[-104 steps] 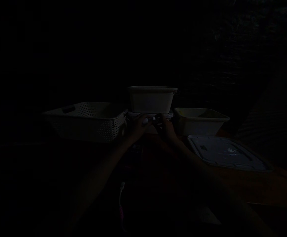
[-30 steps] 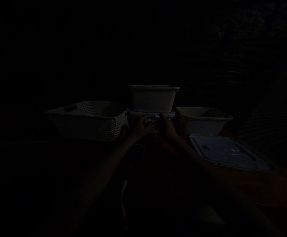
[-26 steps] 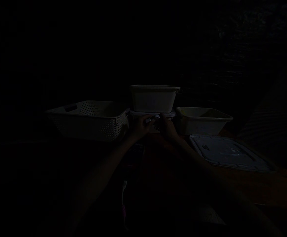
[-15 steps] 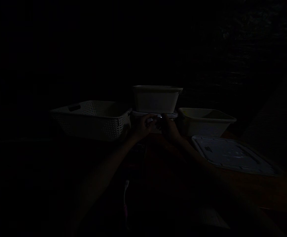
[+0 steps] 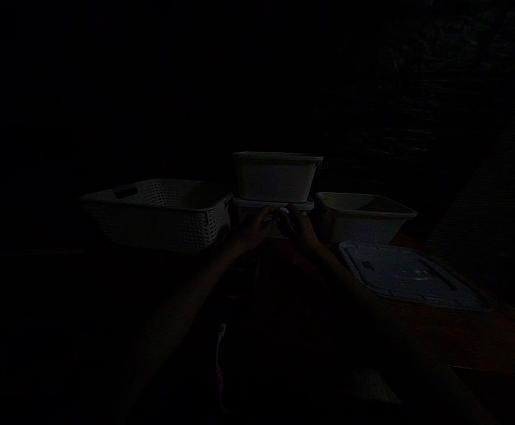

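The picture is very dark. My left hand [image 5: 253,229] and my right hand [image 5: 302,230] meet in front of the stacked tubs, fingers curled towards each other. Between their fingertips is a small whitish object [image 5: 283,211]; its kind is too dim to tell. Right behind the hands is a lidded pale tub [image 5: 245,209], partly hidden by them. On top of it rests another pale tub [image 5: 277,180].
A perforated basket [image 5: 160,227] stands on the left. To the right are a pale open tub [image 5: 358,227] and a flat lid [image 5: 410,274] lying on the brown table [image 5: 474,339]. A white cable [image 5: 218,348] with a pink part lies in front.
The picture has grown darker and the whole view has shifted slightly. The bright glint at my fingertips has dimmed. Both hands stay together around the small object.
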Action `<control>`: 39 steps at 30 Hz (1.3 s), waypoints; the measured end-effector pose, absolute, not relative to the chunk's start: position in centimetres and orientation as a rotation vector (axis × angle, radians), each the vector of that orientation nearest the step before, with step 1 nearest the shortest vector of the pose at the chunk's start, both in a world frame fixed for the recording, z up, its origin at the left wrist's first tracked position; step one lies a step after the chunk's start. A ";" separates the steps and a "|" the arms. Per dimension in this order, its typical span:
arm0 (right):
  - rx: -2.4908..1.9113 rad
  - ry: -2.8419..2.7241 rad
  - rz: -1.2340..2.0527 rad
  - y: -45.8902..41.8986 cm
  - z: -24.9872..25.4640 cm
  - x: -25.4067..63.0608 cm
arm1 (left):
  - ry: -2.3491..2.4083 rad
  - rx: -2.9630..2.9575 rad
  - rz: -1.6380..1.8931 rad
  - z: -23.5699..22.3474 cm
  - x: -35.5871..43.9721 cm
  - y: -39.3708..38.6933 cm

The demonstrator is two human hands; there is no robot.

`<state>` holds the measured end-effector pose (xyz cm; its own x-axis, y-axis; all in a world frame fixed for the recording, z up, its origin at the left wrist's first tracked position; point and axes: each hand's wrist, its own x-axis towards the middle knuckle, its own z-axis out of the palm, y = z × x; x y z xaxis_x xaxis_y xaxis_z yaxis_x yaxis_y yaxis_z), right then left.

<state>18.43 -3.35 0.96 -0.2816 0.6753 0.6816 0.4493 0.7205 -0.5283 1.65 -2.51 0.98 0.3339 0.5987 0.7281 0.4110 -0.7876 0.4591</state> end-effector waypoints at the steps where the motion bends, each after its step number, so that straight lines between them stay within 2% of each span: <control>1: -0.875 -1.931 0.288 -3.3 0.9 18.5 | 0.928 2.396 1.431 0.9 1.7 -2.5; 9: -0.866 -1.935 0.253 -3.0 0.6 18.3 | 0.950 2.439 1.422 0.3 1.6 -2.2; 17: -0.795 -1.791 0.432 -3.0 0.6 18.2 | 0.818 2.295 1.480 1.1 2.0 -2.7; 24: -0.695 -1.772 0.659 -3.4 0.3 17.6 | 0.642 2.221 1.350 1.9 1.7 -3.1; 39: -0.765 -1.680 0.695 -4.3 0.4 17.0 | 0.730 2.068 1.345 2.4 1.9 -3.8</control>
